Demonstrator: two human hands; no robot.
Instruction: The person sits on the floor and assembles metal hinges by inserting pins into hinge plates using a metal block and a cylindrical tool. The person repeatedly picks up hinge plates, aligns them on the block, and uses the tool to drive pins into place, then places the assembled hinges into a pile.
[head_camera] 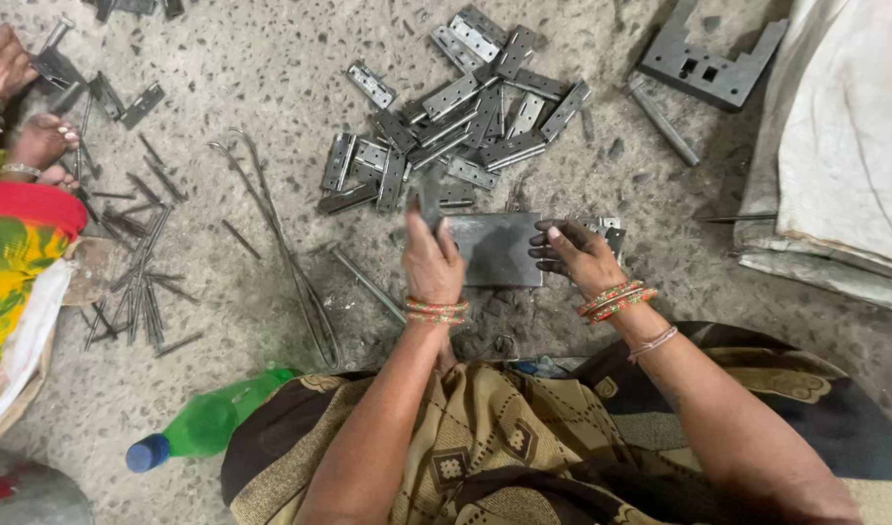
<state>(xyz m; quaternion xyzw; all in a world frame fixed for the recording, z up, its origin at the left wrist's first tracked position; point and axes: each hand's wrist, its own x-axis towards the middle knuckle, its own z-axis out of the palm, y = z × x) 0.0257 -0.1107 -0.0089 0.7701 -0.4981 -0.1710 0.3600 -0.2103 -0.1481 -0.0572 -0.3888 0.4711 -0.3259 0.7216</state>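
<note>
A flat grey metal block [495,251] lies on the speckled floor in front of me. My left hand [430,261] is at its left edge, pinching a small dark metal hinge piece [428,206] upright between thumb and fingers. My right hand [574,253] rests on the block's right edge, fingers curled on its side, with a few hinge leaves [609,233] just behind it. A heap of several grey metal hinges [465,122] spreads beyond the block.
Thin metal pins [140,282] lie scattered at left by another person's foot [39,146] and hand [3,63]. A green plastic bottle [208,423] lies near my knee. Bent wire [290,253], a metal bracket [709,63] and a white sack [845,146] lie around.
</note>
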